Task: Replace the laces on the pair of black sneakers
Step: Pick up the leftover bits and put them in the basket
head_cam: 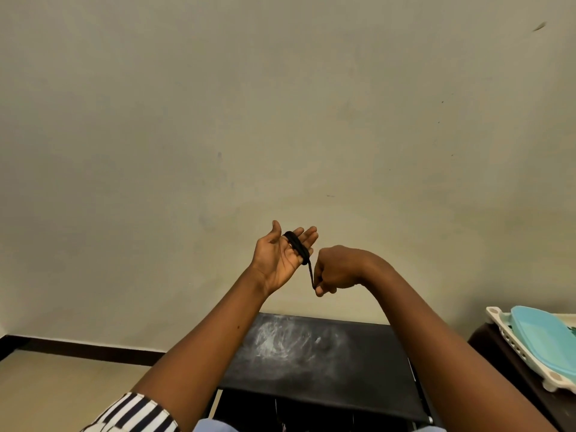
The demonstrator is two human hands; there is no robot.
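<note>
Presently we list: one black lace, coiled around the straight fingers of our left hand, palm up, raised above the black table. Its loose tail drops from the coil's lower edge straight down into our right hand, just beside, pinched between curled fingers. No sneakers in view. We judge the right hand does the next winding or unwinding.
</note>
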